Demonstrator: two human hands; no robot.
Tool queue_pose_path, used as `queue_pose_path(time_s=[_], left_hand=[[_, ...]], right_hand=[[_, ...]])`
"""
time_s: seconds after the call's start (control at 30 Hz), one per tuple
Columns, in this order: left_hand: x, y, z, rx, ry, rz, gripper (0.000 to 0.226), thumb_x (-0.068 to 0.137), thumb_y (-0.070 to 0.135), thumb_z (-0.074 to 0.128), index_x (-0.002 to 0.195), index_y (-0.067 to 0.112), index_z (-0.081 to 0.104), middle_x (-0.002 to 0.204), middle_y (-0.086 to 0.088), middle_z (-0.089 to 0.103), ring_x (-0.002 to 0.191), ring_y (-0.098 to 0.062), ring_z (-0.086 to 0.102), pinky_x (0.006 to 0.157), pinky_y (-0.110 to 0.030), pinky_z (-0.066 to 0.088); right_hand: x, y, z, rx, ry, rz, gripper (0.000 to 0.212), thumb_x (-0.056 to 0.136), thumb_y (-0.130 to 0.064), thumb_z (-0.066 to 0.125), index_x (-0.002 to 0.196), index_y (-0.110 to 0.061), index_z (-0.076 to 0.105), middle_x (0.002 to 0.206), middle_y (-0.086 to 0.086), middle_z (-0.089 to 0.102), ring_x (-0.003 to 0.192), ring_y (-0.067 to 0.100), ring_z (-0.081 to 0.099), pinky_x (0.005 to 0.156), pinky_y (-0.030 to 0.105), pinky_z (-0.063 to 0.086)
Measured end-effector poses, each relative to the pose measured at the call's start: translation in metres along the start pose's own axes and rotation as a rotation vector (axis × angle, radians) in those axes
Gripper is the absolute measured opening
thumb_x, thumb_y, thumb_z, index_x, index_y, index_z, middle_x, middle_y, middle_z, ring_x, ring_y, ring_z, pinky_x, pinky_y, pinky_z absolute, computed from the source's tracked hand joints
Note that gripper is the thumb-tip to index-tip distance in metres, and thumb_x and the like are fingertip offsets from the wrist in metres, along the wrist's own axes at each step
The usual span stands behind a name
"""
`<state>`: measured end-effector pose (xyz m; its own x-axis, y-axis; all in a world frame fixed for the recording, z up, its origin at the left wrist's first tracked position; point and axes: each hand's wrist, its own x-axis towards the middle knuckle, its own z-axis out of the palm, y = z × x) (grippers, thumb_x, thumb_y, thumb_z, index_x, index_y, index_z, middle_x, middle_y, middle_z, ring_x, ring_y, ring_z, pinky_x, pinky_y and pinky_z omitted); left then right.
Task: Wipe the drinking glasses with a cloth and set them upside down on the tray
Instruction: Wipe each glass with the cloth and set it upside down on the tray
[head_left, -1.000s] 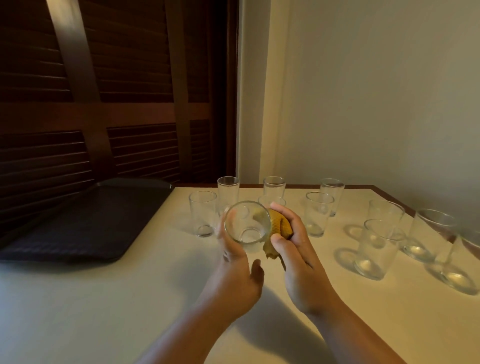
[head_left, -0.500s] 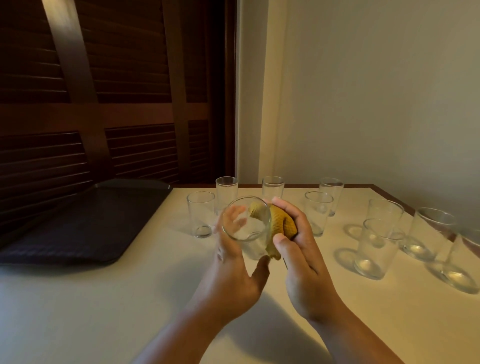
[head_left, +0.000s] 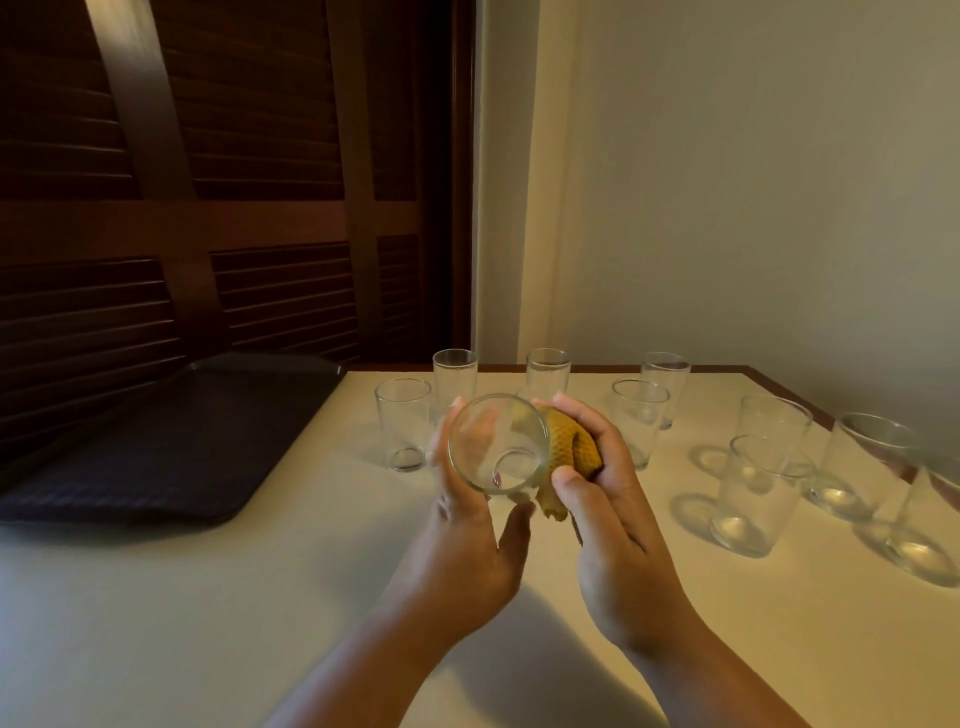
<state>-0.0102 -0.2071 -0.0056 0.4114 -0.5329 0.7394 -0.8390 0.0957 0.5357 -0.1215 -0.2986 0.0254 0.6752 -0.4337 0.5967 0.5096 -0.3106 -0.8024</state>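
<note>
My left hand (head_left: 462, 551) grips a clear drinking glass (head_left: 496, 444), tilted with its mouth toward me, above the middle of the table. My right hand (head_left: 613, 519) holds a yellow cloth (head_left: 571, 447) pressed against the glass's right side. Part of the cloth shows through the glass wall. A dark tray (head_left: 171, 441) with nothing on it lies at the left of the table. Several other glasses stand upright on the table, such as one (head_left: 402, 423) just left of my hands and one (head_left: 756, 493) to the right.
The cream table (head_left: 208, 597) runs to a wall at the back and right. Dark louvred doors (head_left: 208, 208) rise behind the tray. More upright glasses (head_left: 862, 465) line the right edge of the table.
The glass has tipped its mouth further toward me and sits slightly lower. My right hand has worked the cloth round the glass's side. The other glasses and the tray have not moved.
</note>
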Motion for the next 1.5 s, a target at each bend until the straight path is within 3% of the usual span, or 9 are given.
queue_pose_path(time_s=[0.37,0.5,0.6,0.73,0.87,1.0,1.23,1.4,1.5], left_hand=[[0.005,0.002,-0.02,0.134,0.036,-0.091,0.08,0.073,0.017,0.084,0.136,0.036,0.037,0.127,0.017,0.056,0.12,-0.004,0.055,0.084,-0.008,0.049],[0.008,-0.008,-0.028,0.329,-0.003,-0.023,0.077,0.075,0.019,0.087,0.135,0.032,0.041,0.13,0.007,0.059,0.119,-0.01,0.051,0.085,-0.016,0.049],[0.011,-0.013,-0.035,0.442,-0.008,0.048,0.064,0.073,0.027,0.091,0.126,0.021,0.056,0.12,0.002,0.064,0.108,-0.017,0.057,0.078,-0.026,0.054],[0.01,-0.013,-0.038,0.56,-0.055,0.154,0.057,0.075,0.022,0.088,0.123,0.023,0.056,0.12,0.0,0.063,0.111,-0.023,0.057,0.085,-0.041,0.056],[0.009,-0.004,-0.029,0.668,-0.056,0.285,0.051,0.078,0.016,0.081,0.121,0.021,0.054,0.115,-0.003,0.065,0.111,-0.027,0.059,0.085,-0.042,0.054],[0.011,-0.001,-0.026,0.724,0.084,0.269,0.049,0.078,0.015,0.079,0.122,0.015,0.056,0.119,-0.009,0.065,0.115,-0.03,0.056,0.086,-0.044,0.052],[0.013,-0.013,-0.058,0.482,-0.272,0.083,0.058,0.073,0.028,0.089,0.123,0.023,0.061,0.114,0.005,0.066,0.102,-0.014,0.063,0.077,-0.015,0.046],[0.012,-0.006,-0.032,0.7,0.082,0.135,0.032,0.083,0.023,0.08,0.112,0.014,0.068,0.111,-0.001,0.07,0.103,-0.021,0.064,0.078,-0.025,0.044],[0.014,-0.008,-0.033,0.634,0.061,0.122,0.04,0.081,0.025,0.081,0.116,0.015,0.066,0.116,0.0,0.069,0.107,-0.021,0.064,0.08,-0.028,0.048]], right_hand=[[0.007,-0.003,-0.012,0.339,0.022,0.156,0.051,0.091,-0.025,0.051,0.142,-0.026,0.054,0.135,0.009,0.063,0.125,0.023,0.061,0.105,0.034,0.051],[0.006,0.005,-0.019,0.057,-0.16,0.164,0.069,0.089,-0.066,0.055,0.152,-0.041,0.04,0.157,-0.013,0.042,0.146,0.012,0.039,0.121,0.042,0.034],[0.006,0.008,-0.019,-0.152,-0.226,0.212,0.062,0.097,-0.059,0.049,0.154,-0.047,0.03,0.156,-0.027,0.036,0.145,-0.004,0.033,0.12,0.031,0.034],[0.004,0.001,-0.014,-0.484,-0.188,0.171,0.058,0.09,-0.05,0.058,0.146,-0.045,0.042,0.131,-0.028,0.054,0.119,-0.013,0.051,0.09,0.006,0.045],[0.003,0.008,-0.007,-0.64,-0.06,0.204,0.005,0.099,-0.039,0.059,0.103,-0.036,0.061,0.085,-0.011,0.07,0.078,0.004,0.067,0.069,0.024,0.055],[0.006,-0.002,-0.002,-0.316,-0.09,0.477,0.034,0.104,-0.038,0.049,0.083,-0.016,0.064,0.056,0.002,0.063,0.046,0.017,0.057,0.054,0.04,0.06],[0.003,0.012,-0.023,-0.886,-0.28,-0.182,0.008,0.096,-0.03,0.06,0.102,-0.034,0.056,0.076,-0.021,0.056,0.073,0.006,0.056,0.057,0.015,0.04],[0.003,0.006,0.003,-0.132,-0.043,0.551,0.025,0.104,-0.033,0.054,0.082,-0.021,0.062,0.066,0.003,0.061,0.053,0.015,0.053,0.058,0.036,0.046],[0.004,0.004,0.0,-0.168,-0.063,0.548,0.029,0.103,-0.037,0.054,0.081,-0.018,0.059,0.059,0.0,0.058,0.048,0.015,0.05,0.058,0.037,0.043]])
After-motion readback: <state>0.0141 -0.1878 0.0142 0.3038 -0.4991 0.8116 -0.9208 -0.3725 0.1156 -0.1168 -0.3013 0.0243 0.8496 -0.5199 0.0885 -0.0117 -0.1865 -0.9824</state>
